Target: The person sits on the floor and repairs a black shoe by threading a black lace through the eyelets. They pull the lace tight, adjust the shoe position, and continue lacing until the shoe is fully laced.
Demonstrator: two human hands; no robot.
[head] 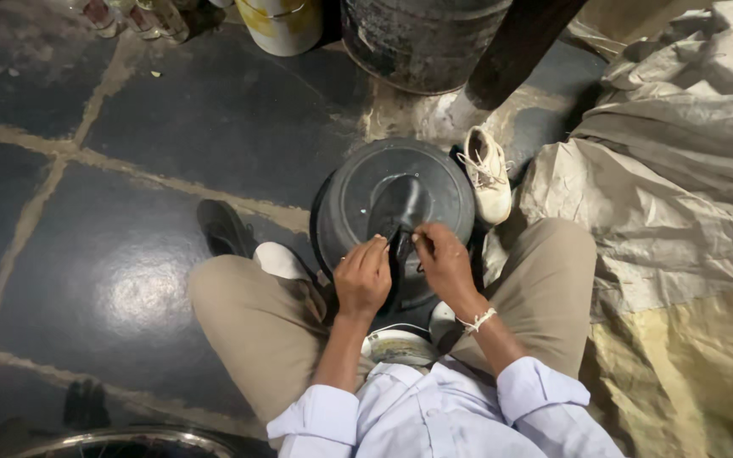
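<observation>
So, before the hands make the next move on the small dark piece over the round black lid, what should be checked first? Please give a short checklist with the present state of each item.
1. Left hand on the small dark flat piece: ok, its fingers touch the piece.
2. Right hand on the same piece: ok, it pinches the top edge.
3. Round black lid-like disc steady between the knees: ok, it rests there.
4. White lace-up shoe apart from the hands: ok, it lies beside the disc.
5. Thread or tool in the fingers: cannot tell, too small.
6. Grey stone floor dry: cannot tell, it shines.
</observation>
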